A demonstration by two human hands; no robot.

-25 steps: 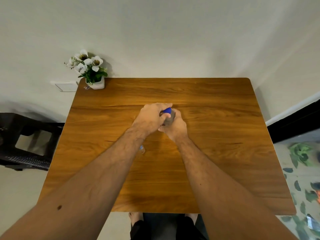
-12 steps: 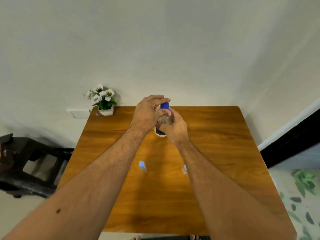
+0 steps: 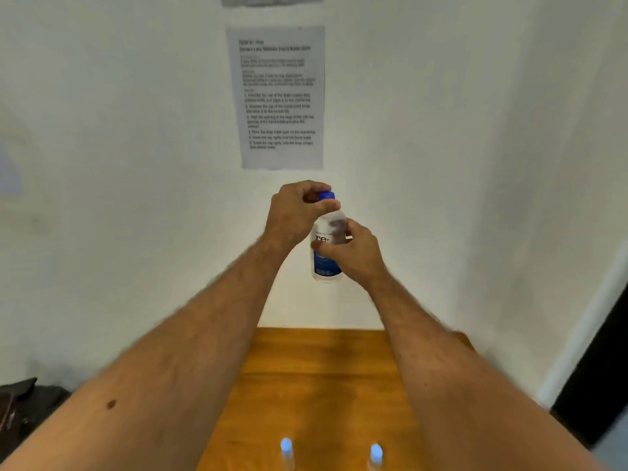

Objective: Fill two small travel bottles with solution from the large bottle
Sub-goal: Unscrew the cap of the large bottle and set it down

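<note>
I hold the large clear bottle [image 3: 327, 263] with a blue-and-white label upright in the air, well above the wooden table [image 3: 319, 375]. My right hand [image 3: 350, 251] wraps its body from the right. My left hand [image 3: 294, 212] is closed over its blue cap [image 3: 327, 195] from the left. Two small travel bottles with light blue caps stand on the table at the bottom of the view, one at the left [image 3: 287, 452] and one at the right [image 3: 376, 455].
A printed sheet of paper [image 3: 282, 96] hangs on the white wall straight ahead. A dark chair [image 3: 20, 406] shows at the lower left. A black doorframe edge [image 3: 598, 368] runs down the right side.
Both hands have lifted the large bottle off the table and up in front of the wall. The view has tilted upward, so the flower pot is gone and the wall sheet shows.
</note>
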